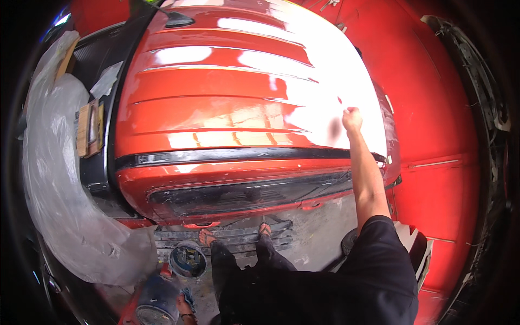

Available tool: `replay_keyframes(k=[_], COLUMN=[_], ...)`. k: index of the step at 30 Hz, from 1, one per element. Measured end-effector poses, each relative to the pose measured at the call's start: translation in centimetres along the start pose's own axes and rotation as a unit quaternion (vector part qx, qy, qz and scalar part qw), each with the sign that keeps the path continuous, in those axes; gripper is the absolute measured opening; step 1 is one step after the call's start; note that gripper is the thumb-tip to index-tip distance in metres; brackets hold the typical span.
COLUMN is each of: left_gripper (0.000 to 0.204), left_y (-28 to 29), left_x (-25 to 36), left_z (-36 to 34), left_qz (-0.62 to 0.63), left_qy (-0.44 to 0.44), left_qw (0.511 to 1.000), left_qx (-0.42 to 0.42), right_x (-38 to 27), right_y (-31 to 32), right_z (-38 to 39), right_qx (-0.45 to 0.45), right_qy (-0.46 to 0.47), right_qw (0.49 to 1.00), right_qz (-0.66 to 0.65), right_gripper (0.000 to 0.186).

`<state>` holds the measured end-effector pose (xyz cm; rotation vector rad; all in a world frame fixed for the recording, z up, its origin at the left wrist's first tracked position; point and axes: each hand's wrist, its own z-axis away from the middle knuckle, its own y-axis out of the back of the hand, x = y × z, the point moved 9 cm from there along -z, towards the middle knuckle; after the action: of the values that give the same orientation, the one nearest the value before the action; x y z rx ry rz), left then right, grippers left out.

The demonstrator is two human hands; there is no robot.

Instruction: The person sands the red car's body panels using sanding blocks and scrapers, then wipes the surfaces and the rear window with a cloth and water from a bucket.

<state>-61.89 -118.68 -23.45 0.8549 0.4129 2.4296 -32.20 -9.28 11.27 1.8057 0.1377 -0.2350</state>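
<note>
Right hand [352, 119] curled at right over the red roof [216, 84] — contents unclear — left hand [184, 306] gripping a cloth [188, 295], we are standing on slats [238, 239], apparently for reach.

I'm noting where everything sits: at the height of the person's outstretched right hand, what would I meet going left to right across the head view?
Translucent grey plastic sheeting → small stack of brown and yellow rectangular pieces → bare right hand → broad bright red surface.
</note>
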Motion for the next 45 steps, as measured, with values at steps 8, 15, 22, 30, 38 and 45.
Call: replay_keyframes(k=[8, 15, 22, 30, 38, 45], left_gripper=[0.050, 0.054, 0.079, 0.075, 0.065, 0.045], left_y=[0.2, -3.0, -7.3, -4.8, -3.5, -4.8], left_x=[-10.6, -17.4, -17.2, -8.3, -6.5, 4.4], left_z=[5.7, 13.8, 11.8, 12.2, 13.8, 13.0], left_qz=[-0.205, -0.319, -0.312, -0.067, 0.096, 0.353], left_qy=[-0.084, 0.008, 0.041, 0.047, 0.045, 0.028], left_qw=[0.972, 0.934, 0.941, 0.996, 0.988, 0.934], left_qx=[-0.081, -0.158, -0.120, 0.017, 0.115, 0.049], right_x=[11.5, 10.5, -5.7, -51.4, -73.5, -68.9], right_y=[-2.9, -4.2, -0.1, 4.7, 0.6, 1.3], right_z=[-5.9, -5.4, 3.2, 36.8, 53.0, 54.3], right_qx=[-0.063, -0.068, -0.089, -0.219, -0.178, -0.033], right_qy=[0.049, 0.233, 0.257, 0.648, 0.720, 0.740], right_qw=[0.997, 0.970, 0.949, 0.673, 0.648, 0.633], right_qz=[-0.005, -0.021, -0.161, -0.280, -0.173, -0.226], right_gripper=[0.037, 0.041, 0.044, 0.041, 0.038, 0.040])
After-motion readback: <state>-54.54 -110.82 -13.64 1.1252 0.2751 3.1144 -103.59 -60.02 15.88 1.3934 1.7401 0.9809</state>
